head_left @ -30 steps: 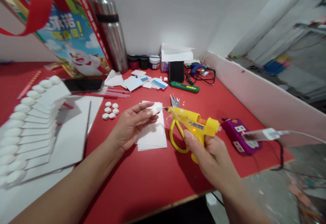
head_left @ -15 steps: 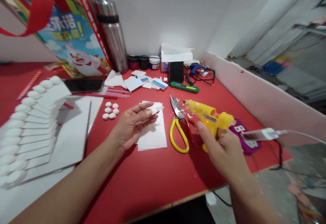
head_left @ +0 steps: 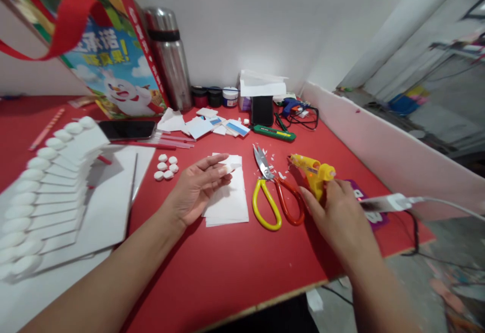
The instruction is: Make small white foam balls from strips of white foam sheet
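My left hand (head_left: 202,184) pinches a small white piece (head_left: 228,169) between thumb and fingers, above a stack of white paper sheets (head_left: 227,206). The piece is mostly covered by my fingertips. On the right, my right hand (head_left: 337,211) is closed around the grip of a yellow hot glue gun (head_left: 312,169), low over the red table, with its nozzle pointing left and away. Between my hands lie scissors (head_left: 263,171) with one yellow and one red handle, blades slightly apart. Several small white round pieces (head_left: 165,167) sit left of the paper.
A curved white staircase model (head_left: 56,191) edged with white discs fills the left side. Behind stand a steel flask (head_left: 170,65), a printed bag (head_left: 113,65) and paint jars (head_left: 214,96). A green utility knife (head_left: 274,132) lies behind the scissors. A white cable (head_left: 443,202) crosses at right.
My right hand has lowered the glue gun toward the table and turned it slightly, uncovering the scissors' red handle. My left hand keeps its pinch in nearly the same place.
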A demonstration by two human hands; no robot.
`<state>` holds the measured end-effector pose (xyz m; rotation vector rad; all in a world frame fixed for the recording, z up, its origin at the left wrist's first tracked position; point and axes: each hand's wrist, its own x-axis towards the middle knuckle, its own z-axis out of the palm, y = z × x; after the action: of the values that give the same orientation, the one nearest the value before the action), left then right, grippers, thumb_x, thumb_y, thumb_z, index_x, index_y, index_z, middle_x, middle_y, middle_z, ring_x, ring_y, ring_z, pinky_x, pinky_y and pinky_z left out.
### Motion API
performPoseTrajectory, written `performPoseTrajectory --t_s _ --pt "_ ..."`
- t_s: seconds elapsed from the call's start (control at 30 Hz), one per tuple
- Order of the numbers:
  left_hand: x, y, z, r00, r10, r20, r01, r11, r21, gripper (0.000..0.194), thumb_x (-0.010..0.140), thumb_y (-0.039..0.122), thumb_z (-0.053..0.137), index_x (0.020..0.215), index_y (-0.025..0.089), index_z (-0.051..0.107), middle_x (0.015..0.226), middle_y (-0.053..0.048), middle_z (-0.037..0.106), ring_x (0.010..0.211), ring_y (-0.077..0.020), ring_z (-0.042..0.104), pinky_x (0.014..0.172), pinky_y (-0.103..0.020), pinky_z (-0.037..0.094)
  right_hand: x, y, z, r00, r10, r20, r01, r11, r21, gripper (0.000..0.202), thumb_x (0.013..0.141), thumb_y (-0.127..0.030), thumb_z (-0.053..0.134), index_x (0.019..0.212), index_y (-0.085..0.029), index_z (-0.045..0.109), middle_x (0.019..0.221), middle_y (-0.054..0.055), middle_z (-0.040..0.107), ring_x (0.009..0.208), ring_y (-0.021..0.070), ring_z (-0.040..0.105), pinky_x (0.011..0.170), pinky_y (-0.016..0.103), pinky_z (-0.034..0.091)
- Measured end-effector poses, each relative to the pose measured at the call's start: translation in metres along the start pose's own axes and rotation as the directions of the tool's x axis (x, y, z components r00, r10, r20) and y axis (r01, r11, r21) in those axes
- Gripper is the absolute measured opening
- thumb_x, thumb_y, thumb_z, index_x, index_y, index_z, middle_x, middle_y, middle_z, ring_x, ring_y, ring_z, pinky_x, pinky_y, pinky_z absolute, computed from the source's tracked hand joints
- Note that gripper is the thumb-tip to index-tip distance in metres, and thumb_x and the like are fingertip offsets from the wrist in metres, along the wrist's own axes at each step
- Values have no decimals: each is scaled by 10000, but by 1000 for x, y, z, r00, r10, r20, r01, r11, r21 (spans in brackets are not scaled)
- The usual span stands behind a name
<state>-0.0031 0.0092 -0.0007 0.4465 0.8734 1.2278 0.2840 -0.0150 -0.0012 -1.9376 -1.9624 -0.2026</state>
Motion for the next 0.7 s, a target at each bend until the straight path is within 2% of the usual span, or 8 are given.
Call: performPoseTrajectory --t_s 0.1,0.2,0.23,0.33,0.43,0.53,0.6,0.7 --pt "0 0 1 1000 -6 -1 6 1000 -8 350 693 94 853 1034 133 787 911 -73 779 770 -116 724 752 -186 591 -21 -17 -37 992 -84 -95 82 996 -19 651 985 -594 415 1286 -52 612 1175 278 642 1083 424 623 865 542 520" --pt "0 0 3 1000 -14 9 14 1000 -21 361 682 90 857 1034 138 789 918 -68 777 781 -116 721 754 -186 592 -27 -45 -65 973 -96 -209 137 972 192 364 970 -372 581 1300 -236 653 1189 142 690 1065 309 659 908 441 527" --pt "-1 0 4 1000 -7 9 7 1000 -31 363 680 84 856 1033 139 789 907 -63 775 784 -114 719 763 -185 592 -22 -56 -67 973 -126 -195 181 938 294 315 961 -313 600 1262 -259 677 1166 115 701 1015 269 678 872 397 542" --pt "-2 0 5 1000 9 3 -9 998 -65 367 676 70 852 1029 152 790 900 -49 777 787 -107 717 777 -185 595 5 -87 -47 967 -254 -34 219 752 622 273 935 -205 595 1170 -234 731 1090 77 739 950 211 700 816 333 561" --pt "-2 2 4 1000 24 -6 -25 995 -102 354 689 70 844 1027 162 790 927 -43 784 810 -110 726 796 -189 600 34 -109 -10 961 -225 159 -20 518 855 314 892 -152 581 1152 -187 754 992 67 741 823 166 687 716 297 545" --pt "0 2 2 999 43 -7 -43 992 -122 324 709 58 823 1017 151 789 955 -52 789 824 -113 732 812 -190 603 42 -119 14 958 -166 232 -172 312 934 266 886 -218 611 1087 -172 779 920 53 714 703 126 618 635 277 495" --pt "2 1 1 999 43 3 -43 991 -125 303 723 56 813 1012 143 787 952 -57 791 823 -117 736 821 -197 606 38 -121 20 959 -149 242 -202 238 950 255 882 -247 632 1072 -173 784 902 43 693 655 103 571 605 267 461" --pt "4 -1 -1 999 40 11 -39 992 -122 273 738 55 806 996 140 785 945 -58 793 828 -122 743 839 -206 607 31 -118 23 961 -153 230 -191 234 953 259 880 -237 636 1087 -195 785 889 30 678 667 100 553 615 266 441"
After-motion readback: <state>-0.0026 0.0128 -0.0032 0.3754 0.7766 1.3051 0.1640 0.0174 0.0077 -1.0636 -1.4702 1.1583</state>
